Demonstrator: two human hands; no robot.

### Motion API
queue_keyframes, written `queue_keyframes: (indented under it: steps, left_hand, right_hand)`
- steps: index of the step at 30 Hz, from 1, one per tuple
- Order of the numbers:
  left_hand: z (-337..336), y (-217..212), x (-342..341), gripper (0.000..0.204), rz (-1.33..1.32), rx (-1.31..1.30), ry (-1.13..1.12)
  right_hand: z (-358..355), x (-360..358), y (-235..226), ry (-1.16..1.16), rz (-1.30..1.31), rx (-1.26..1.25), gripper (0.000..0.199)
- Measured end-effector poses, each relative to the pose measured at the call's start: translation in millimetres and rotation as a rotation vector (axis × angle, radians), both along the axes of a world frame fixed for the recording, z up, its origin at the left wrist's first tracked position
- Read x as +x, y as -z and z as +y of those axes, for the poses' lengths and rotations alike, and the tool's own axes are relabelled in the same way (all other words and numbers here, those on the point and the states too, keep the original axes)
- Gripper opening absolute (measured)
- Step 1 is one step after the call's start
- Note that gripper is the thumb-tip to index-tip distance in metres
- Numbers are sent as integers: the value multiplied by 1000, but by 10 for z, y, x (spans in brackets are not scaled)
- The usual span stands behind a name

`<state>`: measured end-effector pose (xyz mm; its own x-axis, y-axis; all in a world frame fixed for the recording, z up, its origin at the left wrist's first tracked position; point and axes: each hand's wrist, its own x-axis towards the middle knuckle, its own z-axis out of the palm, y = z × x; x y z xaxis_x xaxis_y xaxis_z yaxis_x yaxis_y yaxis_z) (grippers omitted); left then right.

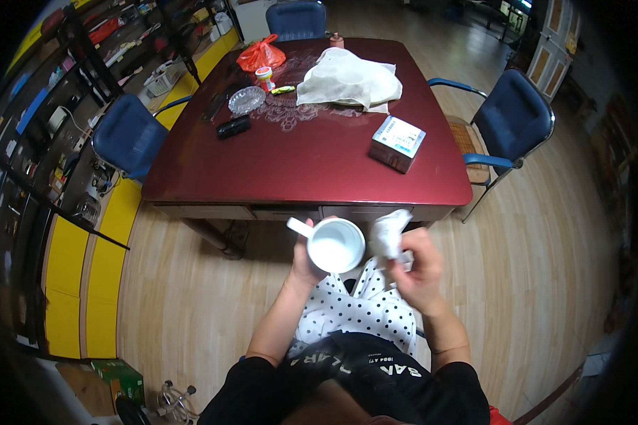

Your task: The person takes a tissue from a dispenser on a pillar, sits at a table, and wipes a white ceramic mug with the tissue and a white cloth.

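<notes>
Shirt (393,389), left fingers (301,251) curled round mug (337,246)

Right hand (420,273) and tissue (387,236) blurred. Left hand (303,263) partly hidden behind mug (335,246). Shelf items (57,183) too small to identify.

The cylindrical, handled mug (336,246) is white, the crumpled tissue (388,234) white, the cloth trousers (358,313) white with black polka dots, the glossy, rectangular table (298,170) deep red with pale floral patterning.

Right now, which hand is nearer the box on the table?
Right. The right hand, holding a white wipe, is below the box in view; the left hand, holding the mug, is farther left.
</notes>
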<state>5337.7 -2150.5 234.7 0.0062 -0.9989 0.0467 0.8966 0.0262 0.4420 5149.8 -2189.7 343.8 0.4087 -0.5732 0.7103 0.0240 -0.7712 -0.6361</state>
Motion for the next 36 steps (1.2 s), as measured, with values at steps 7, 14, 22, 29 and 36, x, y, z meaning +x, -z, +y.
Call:
queue_keyframes:
  steps: [7,14,22,29,36]
  left_hand:
    - [-20,91,-159,35,-736,33,-426]
    - [42,325,-227,40,-873,-11,-272]
    - [87,303,-226,35,-1083,-87,-105]
    - [296,869,-645,23,-1238,132,-76]
    - [313,753,-775,32,-1268,423,-44]
  right_hand:
    - [-75,371,691,56,469,254,15]
    - [27,163,792,-812,-27,1504,52]
    - [292,-193,1111,-572,620,712,43]
    - [456,-331,1781,-428,386,970,48]
    - [152,-417,1824,-620,-145,1827,39]
